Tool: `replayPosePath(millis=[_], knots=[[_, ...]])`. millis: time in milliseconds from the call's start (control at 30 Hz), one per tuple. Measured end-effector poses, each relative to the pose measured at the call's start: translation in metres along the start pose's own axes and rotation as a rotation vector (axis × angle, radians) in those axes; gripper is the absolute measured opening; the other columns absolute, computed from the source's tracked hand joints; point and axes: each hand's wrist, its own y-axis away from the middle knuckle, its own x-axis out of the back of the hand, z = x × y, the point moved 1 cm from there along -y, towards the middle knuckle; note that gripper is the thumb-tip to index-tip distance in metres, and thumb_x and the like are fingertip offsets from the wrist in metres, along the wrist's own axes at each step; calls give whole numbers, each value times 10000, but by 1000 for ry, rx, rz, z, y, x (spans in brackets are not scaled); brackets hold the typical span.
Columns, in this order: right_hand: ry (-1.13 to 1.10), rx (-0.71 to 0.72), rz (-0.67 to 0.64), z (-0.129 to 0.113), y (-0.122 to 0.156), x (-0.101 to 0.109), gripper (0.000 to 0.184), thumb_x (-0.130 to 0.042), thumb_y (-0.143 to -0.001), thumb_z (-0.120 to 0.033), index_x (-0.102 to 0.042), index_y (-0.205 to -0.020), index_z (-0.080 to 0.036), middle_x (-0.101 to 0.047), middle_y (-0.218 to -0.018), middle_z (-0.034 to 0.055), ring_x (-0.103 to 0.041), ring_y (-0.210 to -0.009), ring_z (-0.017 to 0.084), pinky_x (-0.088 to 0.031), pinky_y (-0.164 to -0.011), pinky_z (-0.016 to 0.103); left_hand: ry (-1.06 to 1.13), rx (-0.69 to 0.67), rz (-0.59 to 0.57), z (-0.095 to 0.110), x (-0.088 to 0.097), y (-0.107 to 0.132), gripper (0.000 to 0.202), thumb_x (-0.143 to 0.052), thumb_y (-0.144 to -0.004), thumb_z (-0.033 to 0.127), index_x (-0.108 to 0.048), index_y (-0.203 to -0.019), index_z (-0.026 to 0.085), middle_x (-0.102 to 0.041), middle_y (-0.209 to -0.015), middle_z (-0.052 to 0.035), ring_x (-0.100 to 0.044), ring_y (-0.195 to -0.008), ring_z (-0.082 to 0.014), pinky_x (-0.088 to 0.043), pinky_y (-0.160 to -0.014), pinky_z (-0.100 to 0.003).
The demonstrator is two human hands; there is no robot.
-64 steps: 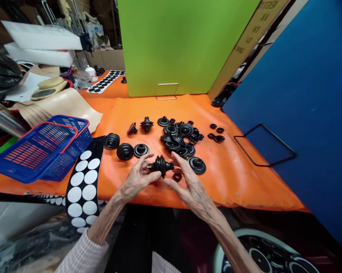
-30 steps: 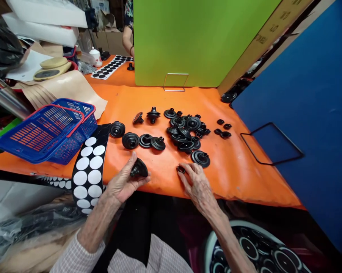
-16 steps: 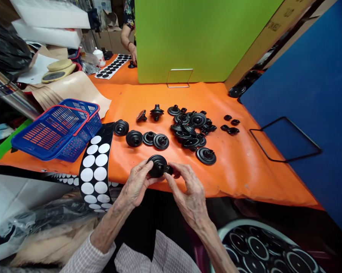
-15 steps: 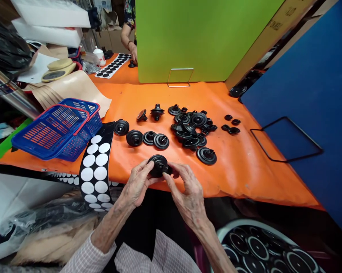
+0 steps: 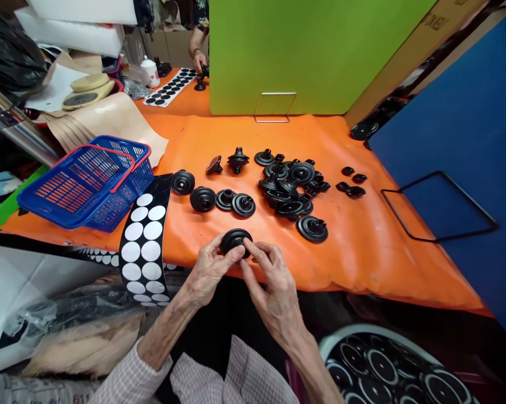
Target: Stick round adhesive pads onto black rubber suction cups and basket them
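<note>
Just above the front edge of the orange-covered table point(image 5: 219, 137), a round black stepped disc point(image 5: 236, 238) is between my two hands. My left hand point(image 5: 208, 269) is closed on its left side, thumb across the near face. The fingers of my right hand point(image 5: 270, 280) pinch at its right side, near the middle; what sits under those fingertips is hidden. Beyond my hands lies a heap of similar black discs with stems point(image 5: 282, 193). A single disc point(image 5: 312, 229) rests right of my hands, and several more point(image 5: 202, 199) form a loose row to the left.
A strip of white round stickers point(image 5: 142, 252) hangs over the front edge beside a blue basket point(image 5: 84, 185). Small black knobs point(image 5: 355, 191) lie at right. Green point(image 5: 299, 50) and blue point(image 5: 438, 140) boards stand around. A tub of discs point(image 5: 387, 365) is below. A co-worker's hand point(image 5: 200, 60) is behind.
My right fingers have shifted onto the disc's middle, and the small black part that showed there is now covered. My left thumb has moved inward. The co-worker's hand has lifted a black piece.
</note>
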Motion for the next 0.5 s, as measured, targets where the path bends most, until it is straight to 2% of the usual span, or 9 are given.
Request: replayPosePath(millis=[133,200,267,400,500], knots=[[-226,-358,-60,2,-7,7,407,-507,-911,-439,-555,-1255,-228,-610,-1074,86,-612,-949,210,-543,-837,402,48,13,-68,4,0,1,370,-709,-787,323,-630,-1098,140,-660,-1162,-120,-642,-1028,-241,-544,-844,-351],[-364,-457,-140,4,-9,7,406,-538,-881,-497,-599,-1169,-217,-640,-1021,73,-620,-916,213,-545,-829,399,43,9,-70,7,-2,3,362,-715,-782,320,-634,-1085,141,-671,-1145,-119,-651,-1022,-243,-548,-852,-351],[-461,-494,-187,6,-10,4,359,-566,-865,-499,-615,-1077,-214,-655,-970,55,-621,-879,205,-545,-822,386,20,-8,-61,8,-4,5,379,-731,-765,323,-642,-1085,142,-686,-1117,-114,-656,-1022,-243,-546,-867,-337],[-471,-515,-134,8,-8,-4,324,-579,-849,-512,-582,-979,-214,-639,-937,46,-608,-872,205,-553,-802,373,-63,-93,-7,4,-4,8,381,-713,-779,331,-644,-1109,152,-695,-1107,-101,-662,-1017,-229,-546,-868,-302],[-484,-520,-146,8,-8,-10,333,-544,-859,-545,-582,-948,-226,-637,-878,33,-623,-840,205,-569,-787,380,-129,-112,33,1,-5,5,352,-676,-808,348,-632,-1093,145,-695,-1092,-103,-672,-982,-221,-559,-832,-295]])
